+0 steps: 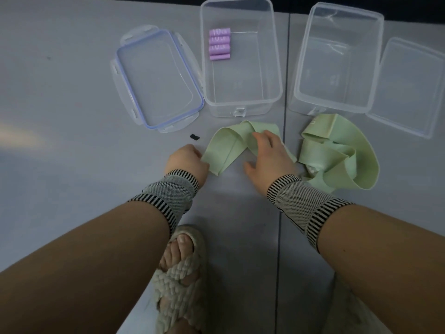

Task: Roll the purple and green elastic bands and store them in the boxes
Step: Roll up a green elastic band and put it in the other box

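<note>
A pale green elastic band (225, 147) lies looped on the grey floor in front of me. My left hand (186, 159) grips its left end with curled fingers. My right hand (269, 155) rests on the band's right part, fingers spread and bent over it. A tangled heap of more green bands (342, 153) lies just right of that hand. Several rolled purple bands (219, 44) sit stacked at the far left inside the middle clear box (240, 102). The right clear box (334, 102) holds nothing.
A blue-rimmed clear lid (156, 78) lies left of the middle box. Another clear lid (409, 88) lies right of the right box. A small black speck (195, 136) sits on the floor near my left hand. A foot in a fluffy sandal (179, 273) is below.
</note>
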Tool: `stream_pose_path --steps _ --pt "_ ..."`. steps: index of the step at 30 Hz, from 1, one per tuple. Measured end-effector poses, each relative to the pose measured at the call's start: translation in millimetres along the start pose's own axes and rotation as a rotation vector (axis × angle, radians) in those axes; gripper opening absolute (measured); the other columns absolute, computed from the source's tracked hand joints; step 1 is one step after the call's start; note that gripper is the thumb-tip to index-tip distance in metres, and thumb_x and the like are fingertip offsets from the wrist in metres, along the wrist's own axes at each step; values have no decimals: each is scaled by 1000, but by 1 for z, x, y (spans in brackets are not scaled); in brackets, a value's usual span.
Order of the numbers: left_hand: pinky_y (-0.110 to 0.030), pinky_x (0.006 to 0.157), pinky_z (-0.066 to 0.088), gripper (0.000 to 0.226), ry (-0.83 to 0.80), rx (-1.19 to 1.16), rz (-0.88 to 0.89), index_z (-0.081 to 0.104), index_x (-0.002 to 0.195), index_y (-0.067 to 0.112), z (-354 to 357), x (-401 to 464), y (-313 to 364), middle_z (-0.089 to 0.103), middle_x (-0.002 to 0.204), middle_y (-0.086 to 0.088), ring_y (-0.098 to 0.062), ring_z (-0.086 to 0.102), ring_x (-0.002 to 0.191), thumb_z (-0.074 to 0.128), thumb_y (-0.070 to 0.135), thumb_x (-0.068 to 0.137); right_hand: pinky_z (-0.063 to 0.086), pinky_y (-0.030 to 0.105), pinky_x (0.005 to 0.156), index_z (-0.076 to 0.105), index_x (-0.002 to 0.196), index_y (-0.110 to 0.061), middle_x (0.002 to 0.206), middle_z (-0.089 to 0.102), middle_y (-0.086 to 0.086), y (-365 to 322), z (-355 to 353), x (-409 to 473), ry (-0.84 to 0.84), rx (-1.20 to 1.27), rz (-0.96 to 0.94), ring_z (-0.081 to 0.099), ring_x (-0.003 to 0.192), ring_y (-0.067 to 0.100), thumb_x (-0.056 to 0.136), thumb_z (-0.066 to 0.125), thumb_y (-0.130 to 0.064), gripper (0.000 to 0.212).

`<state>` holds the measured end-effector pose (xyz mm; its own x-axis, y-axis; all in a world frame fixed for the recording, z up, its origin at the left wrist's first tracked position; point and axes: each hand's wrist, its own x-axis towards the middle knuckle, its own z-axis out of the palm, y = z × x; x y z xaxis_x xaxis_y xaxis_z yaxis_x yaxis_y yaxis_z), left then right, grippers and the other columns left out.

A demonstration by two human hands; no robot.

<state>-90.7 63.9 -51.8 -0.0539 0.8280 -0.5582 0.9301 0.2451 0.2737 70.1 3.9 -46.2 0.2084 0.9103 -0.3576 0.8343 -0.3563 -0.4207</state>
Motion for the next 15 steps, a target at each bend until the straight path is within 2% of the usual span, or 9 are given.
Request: stream_pose_path --steps 2,4,6,8,12,15 --pt "-30 79 45 31 34 -77 -13 56 115 15 -5 5 2 63 110 -7 -27 58 103 58 19 84 30 33 109 26 145 -16 152 22 7 2 -2 0 10 1 7 34 134 26 86 59 -26 69" --pt "-32 79 50 37 30 -105 -53 54 114 13 -9 12 0 66 105 -8 -28 60 99 62 28 81 31 33 107 27 144 -17 151 23 6 4 -6 -1 26 4 16 34 133 26 86 58 -25 67" --pt "-32 71 48 47 -2 -57 -95 56 108 9 -10 13 -2 68 98 -9 -28 62 93 67 42 76 32 32 105 27 144 -17 151 23 4 4 -8 -3 25 4 23 35 133 25 87 57 -25 65" --pt "-30 66 43 49 -10 -36 -110 58 104 8 -2 11 -3 67 96 -9 -28 61 90 69 45 74 34 32 103 26 145 -18 152 21 3 4 -8 -5 9 -5 25 36 132 25 87 56 -25 65" --pt "-30 75 46 33 67 -171 -73 51 106 12 7 6 5 63 99 -5 -28 59 96 67 23 80 36 32 102 26 145 -18 152 20 3 8 -6 -7 -12 16 26 41 129 25 87 56 -24 66" --pt "-29 77 46 32 251 -363 96 50 112 18 -10 3 10 58 79 11 -20 58 83 62 14 82 36 33 102 25 145 -17 152 20 3 12 -8 -6 -3 43 37 40 130 25 87 56 -22 65"
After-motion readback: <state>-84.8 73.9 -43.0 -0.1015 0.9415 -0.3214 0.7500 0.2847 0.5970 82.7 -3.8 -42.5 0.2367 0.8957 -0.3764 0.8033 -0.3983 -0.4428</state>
